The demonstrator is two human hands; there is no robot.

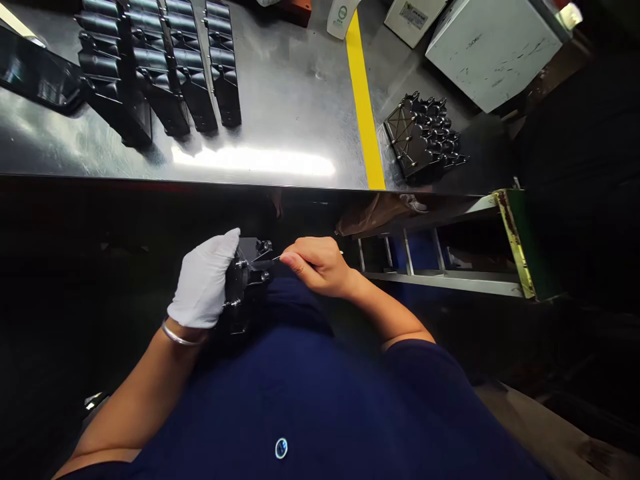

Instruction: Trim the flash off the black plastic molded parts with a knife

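My left hand point(203, 280), in a white glove, is closed around a black moulded plastic part point(245, 273) with round bosses and ribs, held in front of my body below the table edge. My bare right hand point(317, 263) is closed on a thin pointed tool point(276, 258); its tip reaches to the right side of the part. Most of the tool is hidden in my fist, so its exact kind does not show. A small light end pokes out behind the fingers.
On the metal table point(295, 100) stand several rows of black parts point(180, 67) at left and a cluster of black parts point(425, 137) at right. Yellow tape point(364, 100) crosses the table. A white box point(493, 50) sits far right; a metal frame point(450, 283) stands below.
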